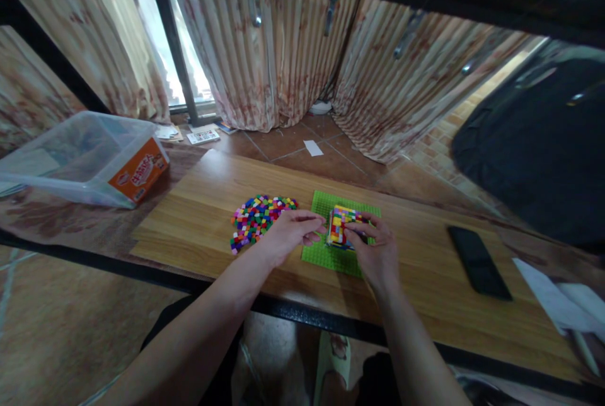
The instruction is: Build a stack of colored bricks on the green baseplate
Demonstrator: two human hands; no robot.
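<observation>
A green studded baseplate (pixel 326 257) lies on the wooden board, with a block of multicoloured toy bricks (pixel 338 226) built up on it. My right hand (pixel 378 248) reaches over this build from the right, its thumb and fingers curled against the top bricks; whether a loose brick is between them is hidden. My left hand (pixel 295 229) hovers at the left edge of the baseplate, thumb and fingertips pinched together; anything between them is too small to name. Left of that hand is a loose pile of small coloured bricks (pixel 258 217).
A clear plastic bin (pixel 89 185) with an orange label stands at the far left. On the right of the wooden board (pixel 189 204) lies a black phone (pixel 478 262), beside white papers (pixel 543 292). Curtains (pixel 302 59) hang behind; a dark bag-like object (pixel 539 141) is at the right.
</observation>
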